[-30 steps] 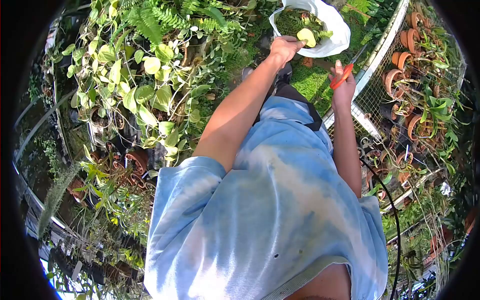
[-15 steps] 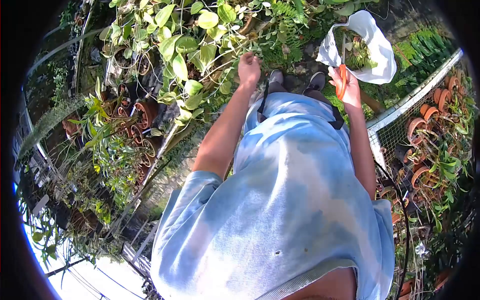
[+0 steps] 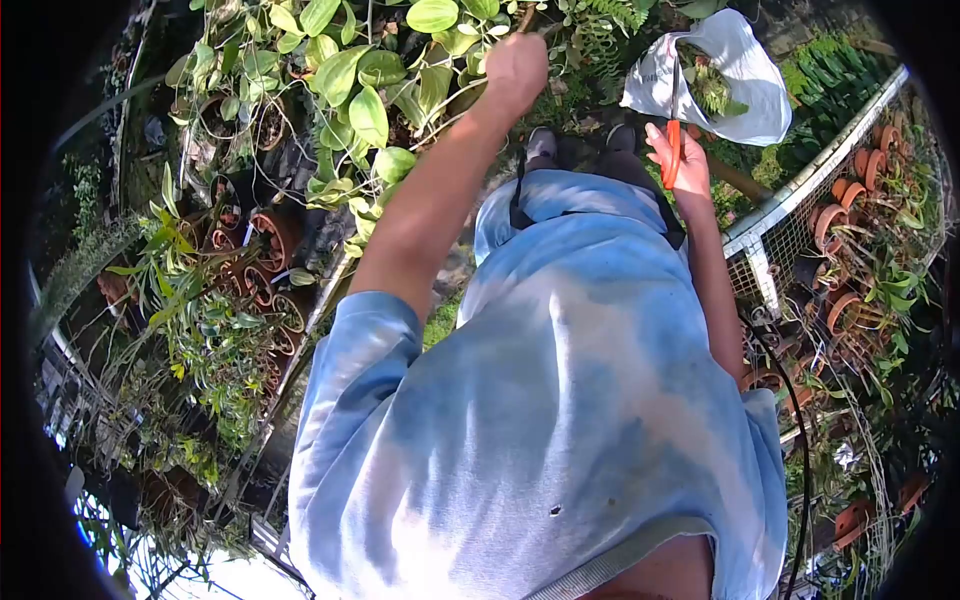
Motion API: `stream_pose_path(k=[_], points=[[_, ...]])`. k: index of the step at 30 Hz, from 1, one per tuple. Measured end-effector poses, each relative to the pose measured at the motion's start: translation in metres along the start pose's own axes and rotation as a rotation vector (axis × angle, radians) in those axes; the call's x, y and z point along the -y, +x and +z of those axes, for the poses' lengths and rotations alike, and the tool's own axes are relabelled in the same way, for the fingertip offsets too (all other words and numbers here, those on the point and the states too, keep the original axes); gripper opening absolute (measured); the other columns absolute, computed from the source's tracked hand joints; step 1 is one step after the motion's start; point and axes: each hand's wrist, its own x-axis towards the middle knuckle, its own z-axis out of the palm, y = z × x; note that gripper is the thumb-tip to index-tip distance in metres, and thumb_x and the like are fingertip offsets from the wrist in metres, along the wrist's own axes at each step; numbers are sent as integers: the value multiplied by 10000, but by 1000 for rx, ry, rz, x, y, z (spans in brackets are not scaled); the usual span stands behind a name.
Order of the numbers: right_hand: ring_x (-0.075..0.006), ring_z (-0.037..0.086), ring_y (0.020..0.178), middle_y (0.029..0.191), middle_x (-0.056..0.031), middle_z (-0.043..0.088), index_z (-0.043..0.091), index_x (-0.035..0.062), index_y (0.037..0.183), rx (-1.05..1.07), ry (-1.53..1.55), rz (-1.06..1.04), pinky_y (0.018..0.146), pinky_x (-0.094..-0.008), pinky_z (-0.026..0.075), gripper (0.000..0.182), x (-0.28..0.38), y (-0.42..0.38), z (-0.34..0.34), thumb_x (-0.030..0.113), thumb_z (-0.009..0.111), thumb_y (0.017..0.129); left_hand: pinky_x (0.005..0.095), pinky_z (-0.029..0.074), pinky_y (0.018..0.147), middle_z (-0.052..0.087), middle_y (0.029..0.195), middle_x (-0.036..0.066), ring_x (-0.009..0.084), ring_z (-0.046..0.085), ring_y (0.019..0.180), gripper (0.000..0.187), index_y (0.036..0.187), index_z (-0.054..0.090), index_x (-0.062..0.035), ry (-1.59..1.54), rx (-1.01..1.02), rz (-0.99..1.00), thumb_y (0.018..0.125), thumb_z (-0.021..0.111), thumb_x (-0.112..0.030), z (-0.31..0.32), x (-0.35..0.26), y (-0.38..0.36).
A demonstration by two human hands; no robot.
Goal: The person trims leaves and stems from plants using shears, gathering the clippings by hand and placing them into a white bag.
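My left hand reaches forward among the leafy stems, its fingers curled closed. What they hold, if anything, is hidden behind the back of the hand. Broad green leaves of a trailing plant hang just left of it. In my right hand are scissors with orange handles, the blades pointing away from me. Right beyond that hand is a white plastic bag, its mouth open toward me. Green and brownish plant cuttings lie inside the bag, and the scissor blades overlap its opening.
Terracotta pots with plants crowd the left side. More pots stand at right behind a white-framed wire mesh bench edge. Ferns grow ahead, and my shoes are on the ground between the plants.
My left hand has moved forward and slightly right, deeper into the stems, and now shows its back. The right hand keeps the scissors beside the bag. The whole view has shifted a little.
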Motion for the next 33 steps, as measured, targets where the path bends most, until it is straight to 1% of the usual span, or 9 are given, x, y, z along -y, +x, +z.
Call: stream_pose_path(k=[1,2,3,9,13,16,21,24,33], points=[[-89,635,908,953,2,669,689,76,1017,-7,-15,-3,795,-272,525,283,7,-4,3,334,750,916,445,595,738,732,949,208,363,729,896,187,935,745,-34,78,96,32,873,580,-96,-10,0,7],[-30,463,680,741,73,517,616,112,834,-13,16,-44,632,-213,389,262,12,-6,2,307,779,900,411,588,699,746,920,166,322,740,873,184,913,767,-66,212,97,100,863,594,-102,-14,-11,15],[-33,406,649,712,81,482,608,105,822,-14,27,-82,593,-222,333,266,12,-4,0,294,775,906,378,581,660,760,891,123,280,751,850,186,890,789,-99,346,95,151,853,607,-107,-19,-17,17],[-30,391,666,740,88,469,624,75,885,-49,81,-240,611,-218,352,244,1,8,-25,271,765,917,350,449,949,633,1222,48,204,554,1167,192,1020,762,-130,760,183,686,878,638,-168,-6,9,25],[-25,431,705,753,80,507,603,99,824,-83,90,-205,650,-214,366,213,4,8,-35,218,743,933,351,383,993,554,1268,49,204,460,1238,274,1133,696,-121,902,126,843,874,617,-167,-2,29,28],[-43,477,746,792,55,537,609,68,862,-105,145,-134,698,-218,412,222,4,3,-37,228,747,930,388,300,1092,468,1488,63,230,338,1406,264,1148,700,-132,969,328,754,926,565,-175,1,19,38],[-56,523,809,813,36,557,607,50,878,-132,-48,-130,782,-234,461,250,-14,3,-44,246,755,924,417,281,1134,458,1496,102,252,346,1424,280,1169,683,-126,1090,425,799,954,517,-193,4,15,48],[-60,420,666,717,48,483,637,43,858,-186,24,-195,599,-242,366,409,-19,3,-43,420,793,863,453,271,1170,462,1497,121,283,322,1466,265,1125,688,-119,1085,417,807,990,476,-201,16,20,53],[-45,408,627,682,64,471,626,41,856,-214,81,-161,560,-230,345,411,-17,-4,-42,416,795,865,439,251,1137,682,1192,40,254,390,1405,250,1071,718,-156,1196,484,849,959,499,-198,9,2,58]])
